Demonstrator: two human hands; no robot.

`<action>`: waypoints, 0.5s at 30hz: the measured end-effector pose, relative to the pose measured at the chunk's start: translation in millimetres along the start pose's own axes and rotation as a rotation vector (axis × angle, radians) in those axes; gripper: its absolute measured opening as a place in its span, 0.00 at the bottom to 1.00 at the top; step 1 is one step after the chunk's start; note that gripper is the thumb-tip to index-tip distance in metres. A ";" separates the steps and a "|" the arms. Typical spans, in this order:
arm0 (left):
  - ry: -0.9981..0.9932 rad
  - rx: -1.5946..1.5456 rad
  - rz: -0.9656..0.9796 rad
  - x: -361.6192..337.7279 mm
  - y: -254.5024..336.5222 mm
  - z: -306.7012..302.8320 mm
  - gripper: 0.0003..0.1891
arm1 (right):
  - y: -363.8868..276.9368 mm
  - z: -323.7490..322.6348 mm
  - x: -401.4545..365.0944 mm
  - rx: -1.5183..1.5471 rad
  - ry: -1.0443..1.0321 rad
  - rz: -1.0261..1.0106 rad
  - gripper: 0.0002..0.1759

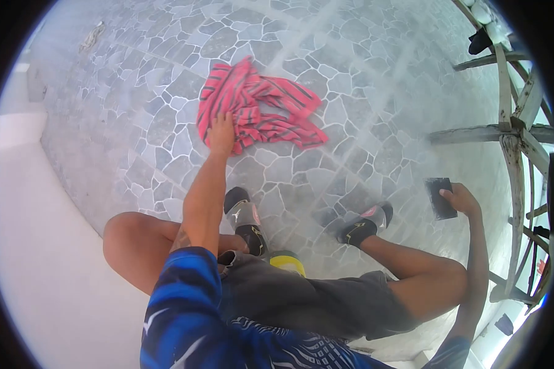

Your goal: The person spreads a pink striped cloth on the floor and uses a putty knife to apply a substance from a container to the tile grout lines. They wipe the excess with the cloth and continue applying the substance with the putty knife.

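A pink cloth with dark stripes (pixel 280 126) lies bunched on the stone-patterned floor. My left hand (pixel 221 132) presses down on its near left side, fingers curled into the fabric. Out to the right, my right hand (pixel 461 200) is closed on the edge of a dark rectangular pad (pixel 442 198), thumb on top. The pad is held apart from the cloth, and its exact kind is not clear. Whitish haze or dust covers parts of the floor (pixel 375 123).
A worn wooden frame with crossing bars (pixel 508 132) stands at the right. Between my sandalled feet and shorts sits a yellow-rimmed container (pixel 287 264), partly hidden. A low white wall (pixel 18 203) curves along the left. A small pale rag-like item (pixel 92 35) lies at the far left.
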State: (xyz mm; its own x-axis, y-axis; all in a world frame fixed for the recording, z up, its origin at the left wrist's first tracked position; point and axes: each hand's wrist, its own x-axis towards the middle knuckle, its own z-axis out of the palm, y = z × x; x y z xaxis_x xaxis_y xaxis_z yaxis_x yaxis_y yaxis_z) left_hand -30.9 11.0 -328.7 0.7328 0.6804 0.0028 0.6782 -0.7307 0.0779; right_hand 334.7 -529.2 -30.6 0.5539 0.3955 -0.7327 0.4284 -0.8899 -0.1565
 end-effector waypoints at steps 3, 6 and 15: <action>-0.110 -0.031 -0.530 25.8 -175.5 -70.8 0.21 | 6.9 -6.6 -0.9 0.012 0.114 -0.071 0.20; -0.152 0.178 -0.573 57.3 -259.5 -220.2 0.19 | -18.8 -12.6 -6.5 0.104 0.034 0.020 0.19; 0.339 0.323 -0.106 75.5 -264.2 -458.1 0.20 | -66.2 -23.3 -21.8 -0.128 0.318 -0.122 0.25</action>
State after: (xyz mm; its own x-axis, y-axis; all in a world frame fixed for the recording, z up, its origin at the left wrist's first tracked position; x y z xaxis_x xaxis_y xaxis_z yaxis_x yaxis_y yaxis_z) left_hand -180.0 280.8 107.6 0.6359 0.6926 0.3404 0.7699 -0.5996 -0.2184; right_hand 310.9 -473.6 11.2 0.6785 0.5660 -0.4683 0.5800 -0.8039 -0.1313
